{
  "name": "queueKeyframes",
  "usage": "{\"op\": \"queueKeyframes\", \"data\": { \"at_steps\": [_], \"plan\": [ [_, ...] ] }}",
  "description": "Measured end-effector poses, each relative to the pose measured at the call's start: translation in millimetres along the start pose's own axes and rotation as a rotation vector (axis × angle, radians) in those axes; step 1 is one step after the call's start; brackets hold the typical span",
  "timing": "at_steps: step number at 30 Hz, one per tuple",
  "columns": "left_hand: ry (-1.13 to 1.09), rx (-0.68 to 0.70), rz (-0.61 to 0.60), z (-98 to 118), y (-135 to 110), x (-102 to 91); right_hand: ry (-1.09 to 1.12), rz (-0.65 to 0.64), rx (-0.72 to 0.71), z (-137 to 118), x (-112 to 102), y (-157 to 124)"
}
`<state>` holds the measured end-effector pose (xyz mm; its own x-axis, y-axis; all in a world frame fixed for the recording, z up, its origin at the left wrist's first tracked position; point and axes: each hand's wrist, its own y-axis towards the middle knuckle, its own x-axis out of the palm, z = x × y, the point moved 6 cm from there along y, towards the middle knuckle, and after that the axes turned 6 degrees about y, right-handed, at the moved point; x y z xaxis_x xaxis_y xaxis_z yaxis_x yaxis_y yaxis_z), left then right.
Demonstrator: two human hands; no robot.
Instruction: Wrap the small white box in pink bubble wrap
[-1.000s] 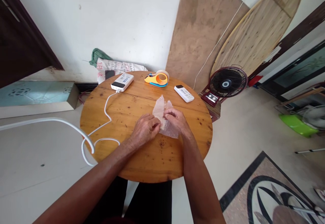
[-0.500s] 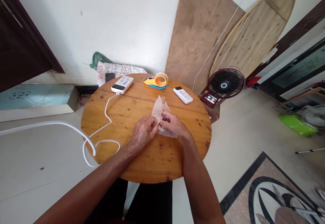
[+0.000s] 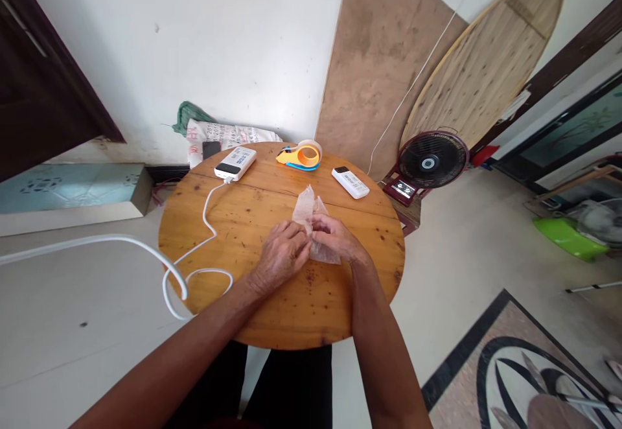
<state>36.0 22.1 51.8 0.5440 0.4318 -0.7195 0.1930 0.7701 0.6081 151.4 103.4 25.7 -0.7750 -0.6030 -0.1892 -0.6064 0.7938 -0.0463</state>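
A crumpled piece of bubble wrap [image 3: 304, 207], whitish and see-through, is between my hands near the middle of the round wooden table [image 3: 272, 315]. My left hand [image 3: 284, 247] has its fingers curled closed on the wrap's left side. My right hand [image 3: 336, 237] pinches it from the right, thumb and fingers close together. One flap stands up beyond my fingers, and another part [image 3: 326, 254] lies on the table under my right hand. Whatever the wrap may enclose is hidden by my fingers.
Toward the back are a white power bank [image 3: 236, 164] with a white cable [image 3: 207, 215], an orange tape dispenser [image 3: 300, 155] and a second white power bank [image 3: 350, 182]. A fan [image 3: 428, 163] stands beyond the table's right edge. The cable loops over the left edge.
My left hand has shifted slightly right, its fingers now folded further over the wrap. The upright flap leans a little differently. My right hand stays almost in place.
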Motion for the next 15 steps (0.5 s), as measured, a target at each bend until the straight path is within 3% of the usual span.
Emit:
{"op": "queueKeyframes", "data": {
  "at_steps": [9, 15],
  "plan": [
    [-0.122, 0.045, -0.007, 2, -3, -5.9, -0.158, 0.086, 0.009, -27, -21, -19],
    [-0.114, 0.083, 0.057, -3, -4, -0.4, -0.166, 0.058, 0.099, -21, -18, -35]
  ]
}}
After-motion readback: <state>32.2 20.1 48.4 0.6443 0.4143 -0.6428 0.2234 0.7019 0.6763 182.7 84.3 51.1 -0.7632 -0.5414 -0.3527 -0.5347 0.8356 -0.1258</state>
